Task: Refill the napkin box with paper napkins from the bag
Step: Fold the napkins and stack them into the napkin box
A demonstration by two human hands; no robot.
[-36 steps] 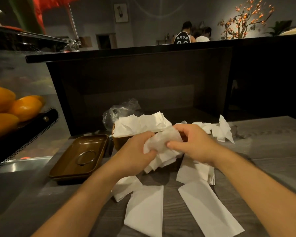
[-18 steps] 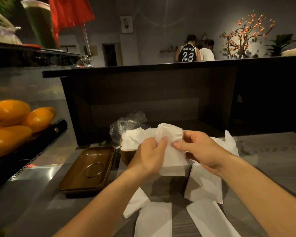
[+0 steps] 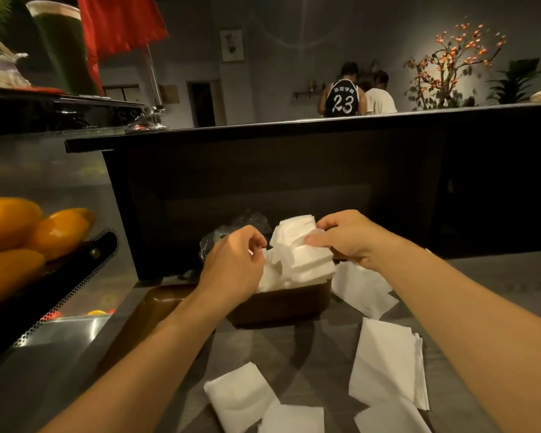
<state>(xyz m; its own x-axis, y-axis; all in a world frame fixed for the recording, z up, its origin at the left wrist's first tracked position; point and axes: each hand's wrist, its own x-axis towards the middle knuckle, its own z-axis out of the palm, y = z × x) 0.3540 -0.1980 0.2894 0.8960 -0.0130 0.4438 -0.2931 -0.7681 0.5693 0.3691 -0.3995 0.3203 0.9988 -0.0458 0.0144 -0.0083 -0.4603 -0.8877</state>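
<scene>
Oranges (image 3: 19, 232) are piled at the far left behind a perforated metal edge (image 3: 72, 285). A brown tray (image 3: 156, 304) lies on the grey table (image 3: 497, 285). Beyond the dark counter (image 3: 294, 126), two people (image 3: 353, 95) stand by a branch of orange blossoms (image 3: 453, 60). A red flag (image 3: 119, 23) hangs top left.

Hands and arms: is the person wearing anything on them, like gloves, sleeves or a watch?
No. The left hand and the right hand are bare, with no gloves. No rings show on the fingers. Both forearms are bare as far as the picture's lower edge: no sleeves, watch or bracelet in view.
</scene>
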